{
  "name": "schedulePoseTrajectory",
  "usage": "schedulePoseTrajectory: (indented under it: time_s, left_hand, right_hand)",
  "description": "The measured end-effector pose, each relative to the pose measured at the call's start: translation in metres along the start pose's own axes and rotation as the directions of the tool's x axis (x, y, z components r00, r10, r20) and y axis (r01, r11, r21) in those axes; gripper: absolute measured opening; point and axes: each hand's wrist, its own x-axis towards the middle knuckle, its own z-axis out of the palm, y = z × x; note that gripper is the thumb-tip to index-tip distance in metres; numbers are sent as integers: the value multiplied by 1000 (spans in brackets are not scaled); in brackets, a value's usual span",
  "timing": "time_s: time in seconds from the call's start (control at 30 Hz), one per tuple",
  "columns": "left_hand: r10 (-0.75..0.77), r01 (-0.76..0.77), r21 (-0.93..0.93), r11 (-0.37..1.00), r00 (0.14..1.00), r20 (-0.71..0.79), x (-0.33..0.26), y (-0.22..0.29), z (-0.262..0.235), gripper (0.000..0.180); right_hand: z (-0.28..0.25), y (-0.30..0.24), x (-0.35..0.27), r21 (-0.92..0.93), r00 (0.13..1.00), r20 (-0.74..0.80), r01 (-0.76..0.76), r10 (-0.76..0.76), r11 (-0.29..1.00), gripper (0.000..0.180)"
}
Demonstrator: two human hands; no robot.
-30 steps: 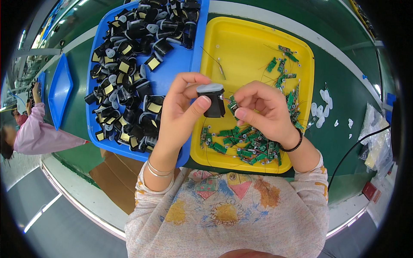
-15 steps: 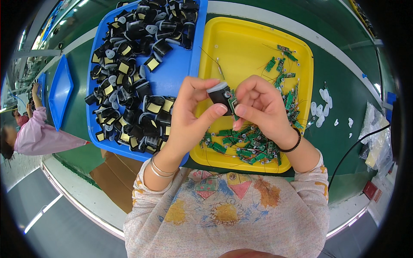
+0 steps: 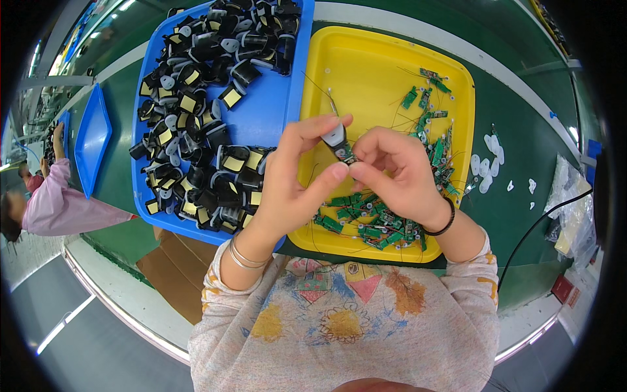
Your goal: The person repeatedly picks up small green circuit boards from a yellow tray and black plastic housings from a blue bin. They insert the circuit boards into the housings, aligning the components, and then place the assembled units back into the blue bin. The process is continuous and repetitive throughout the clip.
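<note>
Between the thumb and fingers of my left hand [image 3: 297, 166] is a small black plastic housing with a grey end cap [image 3: 335, 135], its cap tilted up toward me. A small green circuit board [image 3: 345, 154] sits at the housing's near end, where the fingertips of my right hand [image 3: 400, 171] pinch it. My fingers partly cover the board, so how far it goes into the housing cannot be seen. Both hands are over the yellow tray [image 3: 372, 49], which holds several loose green circuit boards with thin wires [image 3: 379, 228].
At the left, a blue tray [image 3: 264, 121] holds a heap of similar black housings [image 3: 189, 104] with pale yellow pads. White flat pieces [image 3: 486, 166] lie right of the yellow tray, beside a clear plastic bag [image 3: 567, 202] and a black cable [image 3: 532, 225]. Another person [image 3: 59, 202] works far left.
The housing has turned in my left hand, so its grey cap now faces me more. My right fingertips have shifted slightly down and left with the circuit board.
</note>
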Motion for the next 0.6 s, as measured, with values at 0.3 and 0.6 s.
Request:
schedulePoseTrajectory:
  time_s: [0.3, 0.6]
  left_hand:
    - [-71, 72, -138, 988, 997, 11, 0, 1, 0, 39]
    - [34, -43, 130, 991, 997, 75, 0, 1, -13, 46]
  right_hand:
    - [3, 4, 0, -710, 842, 138, 451, -522, 540, 13]
    - [-3, -2, 1, -199, 986, 32, 166, -163, 966, 10]
